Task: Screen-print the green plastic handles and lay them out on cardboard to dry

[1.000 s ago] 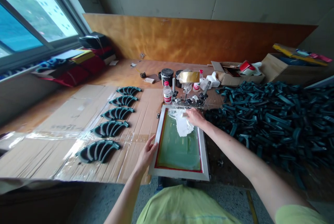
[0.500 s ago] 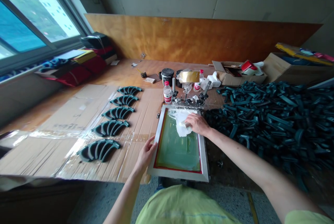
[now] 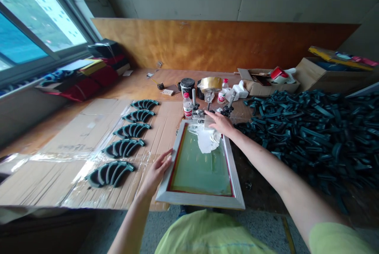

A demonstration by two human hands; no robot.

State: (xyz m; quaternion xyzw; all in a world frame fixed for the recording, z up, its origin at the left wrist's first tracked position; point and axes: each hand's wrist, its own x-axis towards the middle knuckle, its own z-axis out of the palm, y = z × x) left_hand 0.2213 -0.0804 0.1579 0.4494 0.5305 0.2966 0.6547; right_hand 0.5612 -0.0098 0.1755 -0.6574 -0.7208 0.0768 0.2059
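A screen-printing frame (image 3: 200,200) with a silver border and green mesh lies in front of me, its near end tilted up. White ink-like paste (image 3: 209,139) spreads over the mesh's far part. My right hand (image 3: 222,123) is at the far end of the frame, fingers stretched leftward around a small pale scraper (image 3: 209,122), which they partly cover. Along the frame's left edge rests my left hand (image 3: 158,169), fingers loosely extended with their tips at the border. A metal clamp (image 3: 201,115) with upright posts stands at the frame's far end.
Several dark green curved parts (image 3: 111,174) stand in a row of fanned groups on cardboard (image 3: 68,185) at left. A large heap of similar parts (image 3: 310,135) covers the right. Behind are bottles (image 3: 187,106), a black tub (image 3: 187,85), a tape roll (image 3: 211,83) and boxes (image 3: 266,84).
My right hand has moved away from me to the far end of the frame, uncovering the white paste. The frame's near end has risen, with my left hand staying at its left edge.
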